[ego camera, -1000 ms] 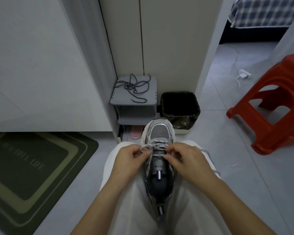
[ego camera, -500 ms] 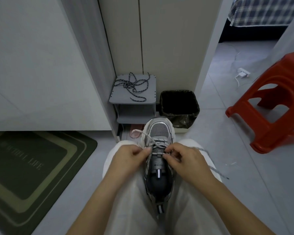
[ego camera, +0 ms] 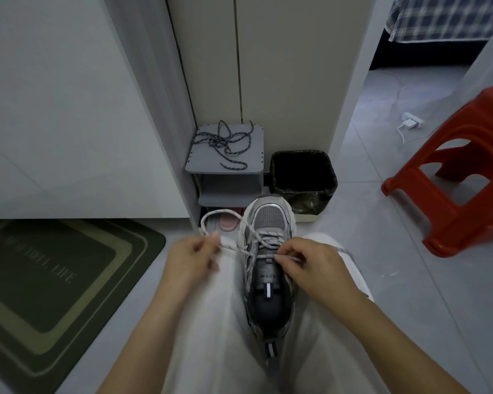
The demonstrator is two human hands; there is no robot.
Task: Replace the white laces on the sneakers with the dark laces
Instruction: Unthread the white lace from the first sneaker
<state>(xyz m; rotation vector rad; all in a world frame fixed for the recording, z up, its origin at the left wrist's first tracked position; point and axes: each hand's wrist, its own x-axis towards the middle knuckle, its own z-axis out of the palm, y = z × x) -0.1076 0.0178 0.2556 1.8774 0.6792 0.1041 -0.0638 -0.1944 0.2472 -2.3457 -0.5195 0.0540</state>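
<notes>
Indoors, left hand (ego camera: 191, 260) and right hand (ego camera: 310, 265) pinch the white lace (ego camera: 211, 216) over grey floor tiles (ego camera: 410, 280).

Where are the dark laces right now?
In the head view, the dark laces lie tangled on top of the small grey shelf against the cabinet, just left of the black bin and beyond the sneaker toe.

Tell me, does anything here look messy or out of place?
Nothing damaged or spilled. The dark laces lie in a tangle on the grey shelf, and the white lace sits half unthreaded on the sneaker, looping left where the left hand pinches it; the right hand pinches it at the eyelets.
</notes>
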